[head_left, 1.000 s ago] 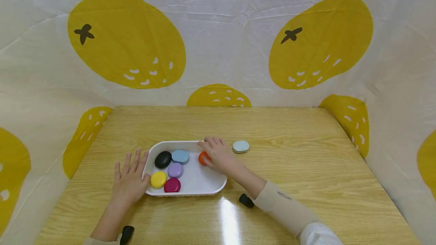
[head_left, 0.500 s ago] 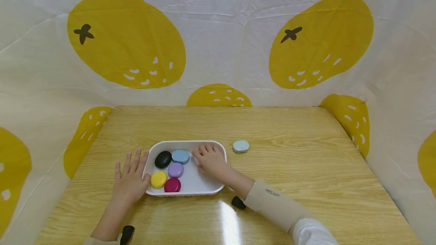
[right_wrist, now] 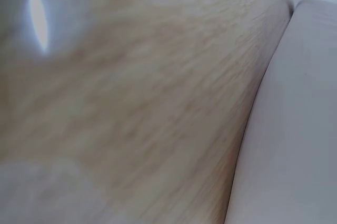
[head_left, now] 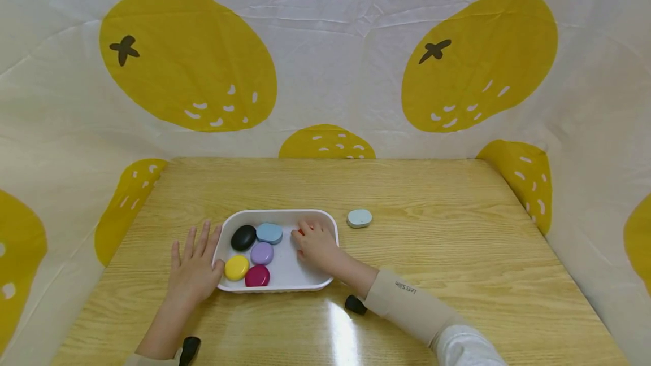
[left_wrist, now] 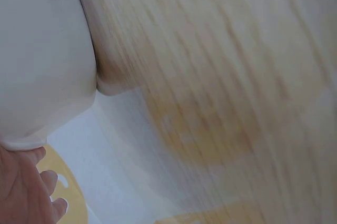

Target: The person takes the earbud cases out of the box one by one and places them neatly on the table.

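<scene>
A white tray [head_left: 292,279] with rounded corners stands on the table and holds several smooth, pebble-like pieces. My left hand [head_left: 195,274] lies against its left side, fingers straight and spread, thumb at the rim. In the left wrist view, fingertips [left_wrist: 48,182] show just under the tray's rim. My right hand [head_left: 317,248] is inside the tray's right half, fingers bent down over an orange-red round piece [head_left: 300,232], which shows only in slivers between them. Grouped on the left are black [head_left: 243,238], light blue [head_left: 269,233], lilac [head_left: 262,253], yellow [head_left: 237,268] and crimson [head_left: 257,275] pieces.
A pale grey-green oval piece [head_left: 359,218] lies on the wooden table [head_left: 432,230], right of the tray. Patterned cloth [head_left: 335,72] hangs behind and at both sides. The right wrist view shows only tabletop and the tray's outer wall [right_wrist: 289,129].
My right hand has moved left and down from the tray's back right rim into the tray, now covering most of the orange-red piece. The left hand has stayed in place.
</scene>
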Motion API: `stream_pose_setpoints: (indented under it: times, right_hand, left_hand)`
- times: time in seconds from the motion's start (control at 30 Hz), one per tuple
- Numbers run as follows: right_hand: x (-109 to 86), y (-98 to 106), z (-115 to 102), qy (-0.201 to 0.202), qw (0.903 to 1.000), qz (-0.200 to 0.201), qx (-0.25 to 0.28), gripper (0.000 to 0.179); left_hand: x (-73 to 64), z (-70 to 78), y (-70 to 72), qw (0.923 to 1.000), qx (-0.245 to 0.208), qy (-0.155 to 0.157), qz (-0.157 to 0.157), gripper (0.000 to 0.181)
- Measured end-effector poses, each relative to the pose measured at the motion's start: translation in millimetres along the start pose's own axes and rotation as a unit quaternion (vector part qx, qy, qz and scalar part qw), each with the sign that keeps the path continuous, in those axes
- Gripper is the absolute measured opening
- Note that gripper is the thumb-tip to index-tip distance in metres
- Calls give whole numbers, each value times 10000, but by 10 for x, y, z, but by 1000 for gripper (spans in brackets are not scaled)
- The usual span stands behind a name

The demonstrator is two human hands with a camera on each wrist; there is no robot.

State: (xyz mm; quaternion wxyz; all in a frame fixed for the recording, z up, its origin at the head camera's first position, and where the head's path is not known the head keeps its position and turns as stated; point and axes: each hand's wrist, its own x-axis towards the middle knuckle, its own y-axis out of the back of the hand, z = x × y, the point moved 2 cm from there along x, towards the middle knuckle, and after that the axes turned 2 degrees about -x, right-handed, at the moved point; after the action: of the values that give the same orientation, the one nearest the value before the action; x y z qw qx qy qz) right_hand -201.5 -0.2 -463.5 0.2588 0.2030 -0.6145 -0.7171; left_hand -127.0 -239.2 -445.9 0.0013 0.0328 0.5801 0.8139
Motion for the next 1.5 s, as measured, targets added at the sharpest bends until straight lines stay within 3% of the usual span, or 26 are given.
stream_pose_setpoints:
  times: [0.33,0.53,0.7,0.87,1.0,1.27,1.5]
  right_hand:
    - [-1,11,-8,-91,9998,68,182,25]
    - [-14,77,6,-37,9961,851,241,21]
    - [-63,249,102,23,9893,1351,551,29]
    - [-136,390,338,-134,9841,1403,1082,33]
    - [-208,405,604,-524,9794,1530,1208,32]
    - [-421,265,1140,-1494,9655,1456,1562,33]
    - [-598,58,1404,-1888,9681,943,1352,34]
  left_hand:
    - [-4,-2,-14,10000,-40,-8,-15,63]
    - [-7,1,-2,10000,-45,-1,-25,62]
    - [-6,2,6,10000,0,34,-62,62]
    - [0,-1,4,9999,-3,60,-113,63]
    - [0,-6,1,9999,41,62,-100,64]
    - [3,-7,4,9999,16,55,-99,65]
    - [9,-6,3,9999,27,70,-122,64]
